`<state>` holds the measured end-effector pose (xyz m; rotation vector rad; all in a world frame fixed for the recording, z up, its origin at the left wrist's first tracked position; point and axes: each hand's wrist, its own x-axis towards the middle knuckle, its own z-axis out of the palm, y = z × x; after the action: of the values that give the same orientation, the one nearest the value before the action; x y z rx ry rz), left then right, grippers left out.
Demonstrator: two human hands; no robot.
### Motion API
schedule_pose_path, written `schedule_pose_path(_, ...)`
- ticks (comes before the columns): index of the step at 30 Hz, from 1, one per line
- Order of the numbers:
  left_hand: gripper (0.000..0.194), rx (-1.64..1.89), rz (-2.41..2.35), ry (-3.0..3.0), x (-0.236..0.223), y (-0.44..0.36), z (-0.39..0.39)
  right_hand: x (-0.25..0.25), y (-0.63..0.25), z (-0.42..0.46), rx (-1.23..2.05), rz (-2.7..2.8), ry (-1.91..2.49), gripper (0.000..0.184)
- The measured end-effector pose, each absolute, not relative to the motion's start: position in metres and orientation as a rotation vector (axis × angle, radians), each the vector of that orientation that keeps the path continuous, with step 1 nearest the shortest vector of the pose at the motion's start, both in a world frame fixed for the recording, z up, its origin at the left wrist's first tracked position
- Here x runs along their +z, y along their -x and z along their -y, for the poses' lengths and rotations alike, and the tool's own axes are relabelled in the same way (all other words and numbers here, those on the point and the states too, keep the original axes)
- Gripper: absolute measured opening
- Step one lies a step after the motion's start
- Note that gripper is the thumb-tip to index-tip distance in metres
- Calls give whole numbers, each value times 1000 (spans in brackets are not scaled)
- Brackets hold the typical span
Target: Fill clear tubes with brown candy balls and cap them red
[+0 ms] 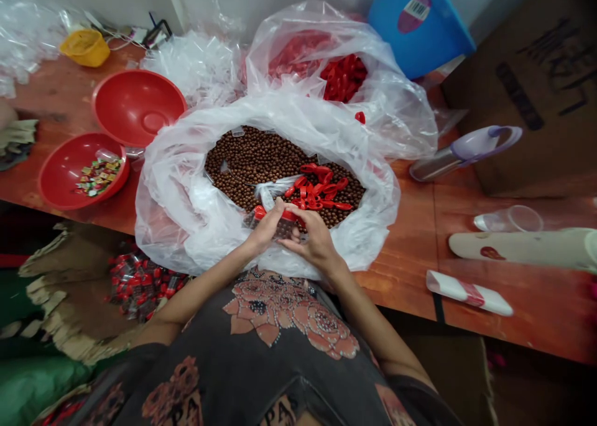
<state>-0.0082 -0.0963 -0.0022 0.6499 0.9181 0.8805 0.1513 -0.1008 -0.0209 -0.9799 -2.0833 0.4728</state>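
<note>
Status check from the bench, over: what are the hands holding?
Left hand, right hand both on clear packet with red band. Brown beads in plastic bag beneath. Red plastic pieces on beads, beside packet.

The person wears a dark grey short-sleeved top (pixel 242 357), with a large beaded salmon-pink rose print (pixel 289 314) toward twelve o'clock and dark lettering (pixel 280 410) toward six.

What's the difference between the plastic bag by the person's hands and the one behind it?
The front plastic bag holds mostly small brown balls with some red pieces on top, while the rear plastic bag shows only red pieces. The front bag lies under the left hand and right hand, which hold a small red-topped packet; the rear bag lies farther from them. Both are thin clear plastic, resting on the wooden table.
</note>
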Motion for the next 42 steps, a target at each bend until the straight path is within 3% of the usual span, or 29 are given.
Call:
schedule_pose_path(9, 42, 938, -924, -568, 0, -3, 102, -22, -147, 108, 457, 2105, 875, 70)
schedule_pose_path(14, 46, 982, -964, -578, 9, 0, 101, -19, -149, 108, 838, 1953, 1008, 73)
schedule_pose_path(20, 63, 915, -961, -661, 16, 10, 98, -21, -152, 107, 1372, 1231, 1240, 30)
schedule_pose_path(24, 77, 813, -967, -732, 10, 7, 102, -14, -150, 106, 1294, 1139, 1253, 29)
schedule_pose_path(30, 82, 820, -962, -717, 5, 4, 103, -5, -147, 113, 890, 1846, 1120, 48)
schedule_pose_path(34, 70, 808, -955, -672, 7, 4, 103, -7, -144, 118, 695, 2115, 1108, 76)
schedule_pose_path(42, 49, 841, -935, -597, -1, 3, 114, -16, -139, 120, 567, 2193, 1067, 71)
